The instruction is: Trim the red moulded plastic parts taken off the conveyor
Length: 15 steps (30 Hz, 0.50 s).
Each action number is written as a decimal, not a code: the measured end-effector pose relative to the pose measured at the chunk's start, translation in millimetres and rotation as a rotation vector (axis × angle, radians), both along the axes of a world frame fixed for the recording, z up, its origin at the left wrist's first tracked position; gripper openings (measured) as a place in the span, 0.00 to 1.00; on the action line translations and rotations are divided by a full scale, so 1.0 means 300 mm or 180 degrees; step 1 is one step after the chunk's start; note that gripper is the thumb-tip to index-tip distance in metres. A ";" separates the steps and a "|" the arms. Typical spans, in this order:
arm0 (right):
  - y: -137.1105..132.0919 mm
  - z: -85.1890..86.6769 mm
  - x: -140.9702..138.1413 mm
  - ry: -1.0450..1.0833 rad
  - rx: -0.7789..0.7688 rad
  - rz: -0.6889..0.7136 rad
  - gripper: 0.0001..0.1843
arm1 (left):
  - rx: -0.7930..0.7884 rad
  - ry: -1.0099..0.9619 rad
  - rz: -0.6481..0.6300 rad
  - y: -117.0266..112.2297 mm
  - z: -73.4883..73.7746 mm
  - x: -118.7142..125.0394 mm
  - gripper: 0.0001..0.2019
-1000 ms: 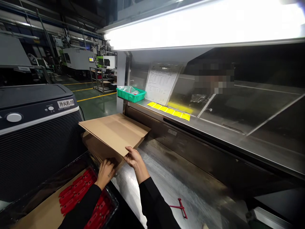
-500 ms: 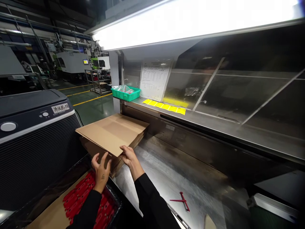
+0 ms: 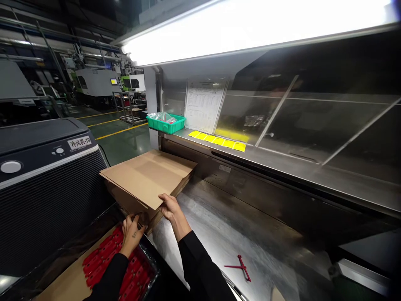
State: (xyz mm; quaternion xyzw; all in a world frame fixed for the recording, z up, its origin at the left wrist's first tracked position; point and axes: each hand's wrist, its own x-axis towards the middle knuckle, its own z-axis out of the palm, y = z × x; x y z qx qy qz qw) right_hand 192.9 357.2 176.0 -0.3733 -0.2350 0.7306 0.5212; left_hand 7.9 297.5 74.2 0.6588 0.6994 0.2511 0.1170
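Many red parts (image 3: pixel 102 253): lower left of the frame, in rows.
Left hand (image 3: pixel 130 235): lower left, fingers half curled; cannot tell whether they grip anything.
Cardboard sheets (image 3: pixel 145 174): left of centre, stacked, top ones raised at the near corner.
Right hand (image 3: pixel 171 210): below centre, closed, thumb uppermost, pinching that corner.
Thin red piece (image 3: pixel 241 266): lower right, on metal.

Label (image 3: pixel 79 142) "冷风机-19" on dark machine (image 3: pixel 53 205)

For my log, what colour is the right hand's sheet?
The sheet is light brown; see the head view.
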 end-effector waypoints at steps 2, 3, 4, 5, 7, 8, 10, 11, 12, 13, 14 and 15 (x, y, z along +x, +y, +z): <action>-0.001 -0.007 0.003 -0.0002 0.0031 0.0008 0.15 | -0.0065 -0.0042 0.0035 0.007 -0.001 -0.006 0.21; -0.001 -0.010 0.004 -0.0005 0.0047 0.0010 0.15 | -0.0095 -0.0085 0.0045 0.011 -0.002 -0.009 0.20; -0.001 -0.012 0.006 -0.0009 0.0063 0.0014 0.15 | -0.0122 -0.0143 0.0061 0.014 -0.003 -0.011 0.20; -0.001 -0.013 0.007 -0.0015 0.0078 0.0019 0.15 | -0.0148 -0.0218 0.0085 0.017 -0.004 -0.014 0.20; 0.001 -0.015 0.010 -0.0030 0.0104 0.0021 0.15 | -0.0204 -0.0416 0.0174 0.022 -0.006 -0.018 0.21; 0.002 -0.015 0.011 -0.0037 0.0114 0.0020 0.15 | -0.0241 -0.0536 0.0230 0.025 -0.008 -0.019 0.22; 0.005 -0.015 0.014 -0.0043 0.0131 0.0014 0.15 | -0.0349 -0.0800 0.0339 0.026 -0.012 -0.020 0.21; 0.005 -0.015 0.015 -0.0044 0.0137 0.0015 0.15 | -0.0414 -0.0936 0.0389 0.026 -0.014 -0.020 0.21; 0.006 -0.016 0.017 -0.0045 0.0141 0.0020 0.15 | -0.0479 -0.1068 0.0435 0.025 -0.016 -0.019 0.20; 0.006 -0.016 0.018 -0.0048 0.0144 0.0028 0.15 | -0.0532 -0.1193 0.0475 0.023 -0.017 -0.017 0.19; 0.007 -0.017 0.019 -0.0054 0.0144 0.0036 0.15 | -0.0570 -0.1308 0.0511 0.022 -0.018 -0.015 0.18; 0.007 -0.019 0.021 -0.0061 0.0141 0.0045 0.15 | -0.0588 -0.1413 0.0545 0.022 -0.018 -0.013 0.18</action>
